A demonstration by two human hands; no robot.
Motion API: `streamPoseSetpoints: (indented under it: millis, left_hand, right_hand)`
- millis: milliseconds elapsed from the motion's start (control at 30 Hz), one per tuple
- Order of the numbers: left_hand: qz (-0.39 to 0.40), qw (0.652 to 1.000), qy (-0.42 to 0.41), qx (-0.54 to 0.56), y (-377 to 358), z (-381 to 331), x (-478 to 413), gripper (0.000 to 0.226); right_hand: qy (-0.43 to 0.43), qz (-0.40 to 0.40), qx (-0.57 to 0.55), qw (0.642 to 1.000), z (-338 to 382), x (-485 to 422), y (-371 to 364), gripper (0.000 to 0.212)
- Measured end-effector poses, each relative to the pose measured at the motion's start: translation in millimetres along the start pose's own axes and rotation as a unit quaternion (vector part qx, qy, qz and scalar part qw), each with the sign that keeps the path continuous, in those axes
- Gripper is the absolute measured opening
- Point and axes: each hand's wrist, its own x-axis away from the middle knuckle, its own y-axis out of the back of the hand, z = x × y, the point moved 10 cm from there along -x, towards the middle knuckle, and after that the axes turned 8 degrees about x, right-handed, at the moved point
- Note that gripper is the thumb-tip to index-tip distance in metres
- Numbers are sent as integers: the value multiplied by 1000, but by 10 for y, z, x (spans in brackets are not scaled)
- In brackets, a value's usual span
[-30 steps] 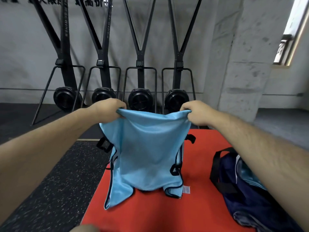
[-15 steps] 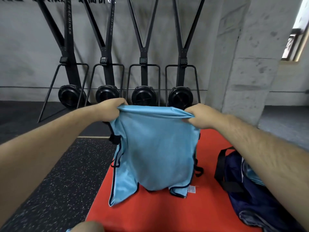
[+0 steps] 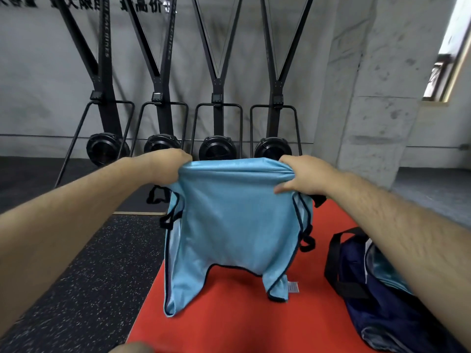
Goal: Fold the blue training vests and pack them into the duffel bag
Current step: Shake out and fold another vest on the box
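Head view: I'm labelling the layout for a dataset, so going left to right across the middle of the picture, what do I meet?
Left hand gripping the vest's top edge → blue vest hanging over the red mat → right hand gripping the other top corner → duffel bag, open on the mat.

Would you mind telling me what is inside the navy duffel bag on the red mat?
In the open duffel bag, light blue fabric shows, probably a packed vest. The right forearm covers most of the opening, so how much lies inside cannot be seen.
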Motion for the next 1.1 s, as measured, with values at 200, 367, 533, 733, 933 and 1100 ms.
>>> streamPoseSetpoints:
  millis: [200,367,533,733,933,1100]
  left_hand:
    - [-49,992,-5,112,120,31,74,24]
    - [-95,984,10,150,256,53,114,18]
    - [-131,973,57,180,378,163,192,27]
    - [-100,968,67,219,337,219,314,33]
    - [-85,970,8,229,421,98,540,68]
    - [-103,986,-7,132,479,53,585,55]
  right_hand:
    - [14,21,-24,999,23,-25,-43,23]
    - [-32,-12,-107,994,-2,30,66,31]
    - [-27,-21,-79,996,-27,49,191,38]
    - [-20,-47,-81,995,24,77,358,24]
    - [-10,-46,-189,981,64,255,362,57]
    - [0,-56,-95,994,129,301,440,40]
